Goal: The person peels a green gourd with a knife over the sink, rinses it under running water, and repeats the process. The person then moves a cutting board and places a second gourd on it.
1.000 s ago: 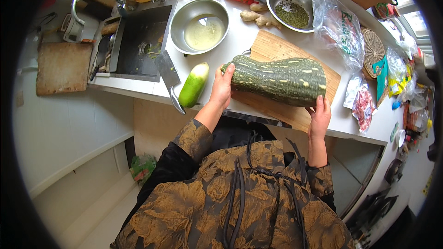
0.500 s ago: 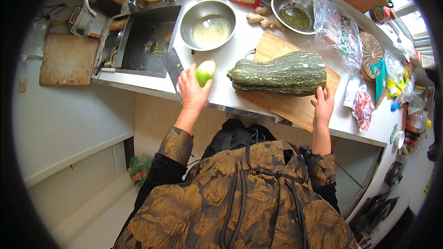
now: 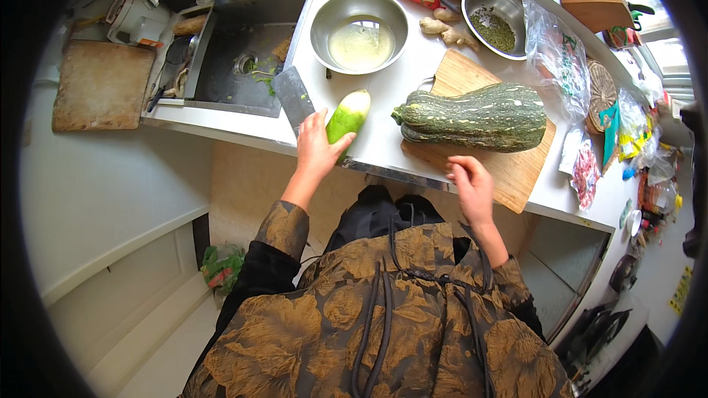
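Note:
My left hand [image 3: 317, 151] is wrapped round a green radish [image 3: 346, 119] with a pale end, near the counter's front edge. A cleaver [image 3: 293, 93] with a broad grey blade lies just left of it, its handle side hidden by that hand. On the wooden cutting board [image 3: 509, 177] rests a long dark green squash [image 3: 479, 118] with pale flecks. My right hand [image 3: 473, 184] hovers by the board's front left edge, fingers curled in, apart from the squash, with nothing visible in it.
A steel bowl [image 3: 397, 29] of cloudy liquid stands behind the radish, right of the sink [image 3: 221, 66]. Ginger [image 3: 446, 32], a bowl [image 3: 516, 7] of small green beans, and a plastic bag [image 3: 557, 59] line the back. An old chopping board [image 3: 96, 85] is at far left.
My right hand has left the squash's right end and moved left and nearer me, its fingers curling. The radish in my left hand shows more of its length. The whole view has shifted slightly.

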Demonstrator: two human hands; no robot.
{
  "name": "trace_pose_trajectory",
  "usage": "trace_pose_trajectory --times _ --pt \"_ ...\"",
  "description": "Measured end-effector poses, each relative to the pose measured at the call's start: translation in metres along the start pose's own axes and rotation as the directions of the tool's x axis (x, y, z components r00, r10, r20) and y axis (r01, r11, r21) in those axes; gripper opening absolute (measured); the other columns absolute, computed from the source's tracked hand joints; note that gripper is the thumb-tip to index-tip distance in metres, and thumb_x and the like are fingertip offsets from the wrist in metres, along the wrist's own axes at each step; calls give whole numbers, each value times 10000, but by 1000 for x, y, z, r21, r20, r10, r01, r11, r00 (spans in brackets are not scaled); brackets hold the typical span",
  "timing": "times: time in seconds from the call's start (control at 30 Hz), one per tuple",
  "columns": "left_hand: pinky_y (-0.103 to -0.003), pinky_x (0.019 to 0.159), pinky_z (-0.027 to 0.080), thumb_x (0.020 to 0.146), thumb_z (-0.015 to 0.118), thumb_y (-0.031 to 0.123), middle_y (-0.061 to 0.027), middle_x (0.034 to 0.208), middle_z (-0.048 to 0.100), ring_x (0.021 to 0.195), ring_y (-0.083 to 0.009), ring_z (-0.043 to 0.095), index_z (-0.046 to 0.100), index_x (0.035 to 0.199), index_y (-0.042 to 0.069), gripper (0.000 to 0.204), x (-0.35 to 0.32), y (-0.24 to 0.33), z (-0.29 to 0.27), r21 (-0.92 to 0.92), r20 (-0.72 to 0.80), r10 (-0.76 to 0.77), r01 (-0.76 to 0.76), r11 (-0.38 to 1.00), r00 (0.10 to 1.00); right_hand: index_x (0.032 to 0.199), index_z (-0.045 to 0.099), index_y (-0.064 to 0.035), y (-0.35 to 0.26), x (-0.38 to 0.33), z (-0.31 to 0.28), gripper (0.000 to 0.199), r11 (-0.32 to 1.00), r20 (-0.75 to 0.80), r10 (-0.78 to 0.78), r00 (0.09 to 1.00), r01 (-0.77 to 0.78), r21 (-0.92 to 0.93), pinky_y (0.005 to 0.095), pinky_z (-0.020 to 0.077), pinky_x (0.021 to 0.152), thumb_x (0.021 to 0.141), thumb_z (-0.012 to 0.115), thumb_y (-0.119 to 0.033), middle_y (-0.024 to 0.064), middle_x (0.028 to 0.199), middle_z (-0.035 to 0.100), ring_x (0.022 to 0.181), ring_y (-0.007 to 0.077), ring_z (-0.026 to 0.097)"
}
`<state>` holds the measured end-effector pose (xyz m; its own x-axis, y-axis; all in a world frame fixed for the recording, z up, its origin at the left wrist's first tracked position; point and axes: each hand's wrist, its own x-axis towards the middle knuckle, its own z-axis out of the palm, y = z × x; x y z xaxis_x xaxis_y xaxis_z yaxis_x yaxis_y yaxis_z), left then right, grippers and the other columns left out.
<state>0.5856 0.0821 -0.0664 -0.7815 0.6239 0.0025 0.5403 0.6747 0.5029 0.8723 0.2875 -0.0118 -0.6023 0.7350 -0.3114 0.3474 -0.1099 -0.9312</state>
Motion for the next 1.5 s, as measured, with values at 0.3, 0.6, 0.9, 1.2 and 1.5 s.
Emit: trace_pose_trajectory --times 0.3,0.6,0.9,1.2,1.5 --pt "-486 1080 470 700 891 267 -219 1335 569 1256 -417 547 480 1465 13 905 15 20 2 -209 71 126 -108 972 990 1269 689 39 -48 58 124 279 976 220 -105 970 142 -163 266 571 709 1039 653 -116 71 986 733 781 105 682" --pt "-491 1102 446 652 893 214 -176 1341 548 1229 -389 536 486 1486 52 942 -22 21 -54 -161 -77 273 -282 946 959 1207 722 57 -63 73 148 340 983 399 9 917 -82 166 237 538 620 991 766 -202 28 832 701 673 71 625" --pt "-476 1077 458 635 898 208 -142 1313 556 1192 -368 548 526 1467 60 923 -30 8 -78 -122 -56 291 -296 947 955 1125 698 58 -76 82 156 304 955 546 111 830 -240 171 242 559 615 933 828 -139 54 852 715 673 96 653" --pt "-478 1078 475 651 872 190 -162 1330 552 1226 -368 555 524 1495 73 920 -35 3 -92 -107 -40 290 -293 950 956 1110 705 65 -88 89 157 269 951 642 127 756 -277 138 270 589 643 935 811 -110 74 866 730 702 123 690" --pt "-472 1048 470 616 912 206 -138 1311 556 1203 -354 565 544 1472 82 940 -35 1 -98 11 -16 317 -317 948 948 1097 679 81 -93 82 169 388 992 581 128 804 -96 -86 253 585 629 869 842 -187 84 881 706 712 121 688"
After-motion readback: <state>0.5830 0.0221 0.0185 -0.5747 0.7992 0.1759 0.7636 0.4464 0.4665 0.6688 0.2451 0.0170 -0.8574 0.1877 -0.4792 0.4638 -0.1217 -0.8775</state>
